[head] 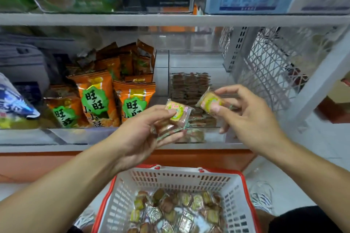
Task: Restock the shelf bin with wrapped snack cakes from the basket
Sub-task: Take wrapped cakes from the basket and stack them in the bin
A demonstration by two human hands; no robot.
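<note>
Rising beyond both hands, the white shelving [170, 20] fills the view, tier over tier, with a pale floor showing off to the right of the right hand and a white lattice panel [265, 66] leaning up past that hand's fingers. Below the wrists sits the basket [234, 191], white mesh with a red rim, its bottom scattered with loose wrapped snack cakes [181, 208]. Left of the left hand stand orange snack bags [96, 98] packed upright in their own section. Straight ahead of the hands, just past the fingertips, is the clear shelf bin [197, 66], with rows of brown cakes already lying in it and room left toward its back.

The left hand [144, 134] holds a small stack of cakes [177, 114], thumb on top and fingers curled beneath; how many are in the stack is hard to tell, since the lower wrappers blur together. The right hand [251, 117] pinches a single cake [210, 101] between thumb and fingertips, held over the bin's front half.

These cakes look light and soft, so I judge a firm squeeze would crush them. The film wrapper is glossy and probably slick, and its crimped ends are flimsy, so the better hold is across the flat faces, thumb against fingers. A stack held this way could fan out and slip, so it should go down low into the bin rather than be dropped.
</note>
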